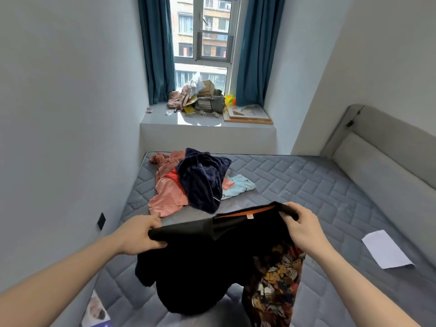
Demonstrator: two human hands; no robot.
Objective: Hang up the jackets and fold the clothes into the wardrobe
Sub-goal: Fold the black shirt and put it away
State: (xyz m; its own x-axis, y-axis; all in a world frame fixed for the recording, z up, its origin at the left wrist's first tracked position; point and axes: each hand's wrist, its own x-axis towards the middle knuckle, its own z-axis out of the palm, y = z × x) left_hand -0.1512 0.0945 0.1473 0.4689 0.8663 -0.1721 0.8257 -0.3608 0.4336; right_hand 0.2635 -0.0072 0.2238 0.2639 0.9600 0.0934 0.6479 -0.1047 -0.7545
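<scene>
No legible text, brand, number or sign appears in the head view. The small label [249, 216] sewn inside the collar of the black garment [200, 260] is too small and blurred to read. The white sheet of paper [387, 250] lying on the mattress [318, 185] shows a blank face. The printed item [95, 310] beside the mattress at the lower left carries an image, but no characters can be resolved. The packaging piled on the window sill [160, 114] and the building fronts beyond the window show coloured patches only, with nothing readable.
</scene>
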